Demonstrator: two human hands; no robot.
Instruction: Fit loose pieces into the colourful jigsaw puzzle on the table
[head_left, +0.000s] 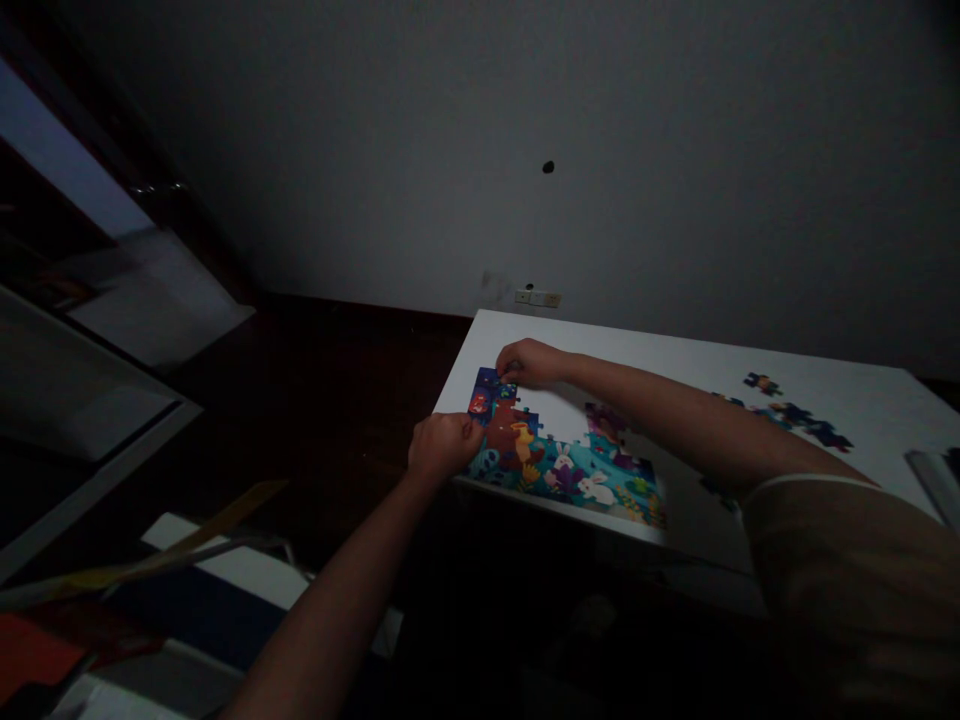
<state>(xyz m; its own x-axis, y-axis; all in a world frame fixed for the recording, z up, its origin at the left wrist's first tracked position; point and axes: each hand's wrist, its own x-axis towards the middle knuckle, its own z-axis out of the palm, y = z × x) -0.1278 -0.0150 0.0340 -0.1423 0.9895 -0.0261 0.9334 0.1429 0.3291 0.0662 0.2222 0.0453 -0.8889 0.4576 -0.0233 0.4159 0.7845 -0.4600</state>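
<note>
A partly assembled jigsaw puzzle (525,455) with white rabbits and other animals lies on the white table (645,370), near its left front corner. At the puzzle's upper left, my right hand (529,362) has its fingers pinched together on a dark blue puzzle piece (508,390) at the top edge. My left hand (448,442) is closed, resting against the puzzle's left edge. Whatever its curled fingers may hold is hidden. A gap shows between the left part and a purple section (606,420) on the right.
Loose puzzle pieces (806,415) lie on the table's right side, some behind my right forearm. A grey object (934,480) stands at the far right edge. The wall behind has a socket (538,298). Folders and papers (217,590) are at lower left.
</note>
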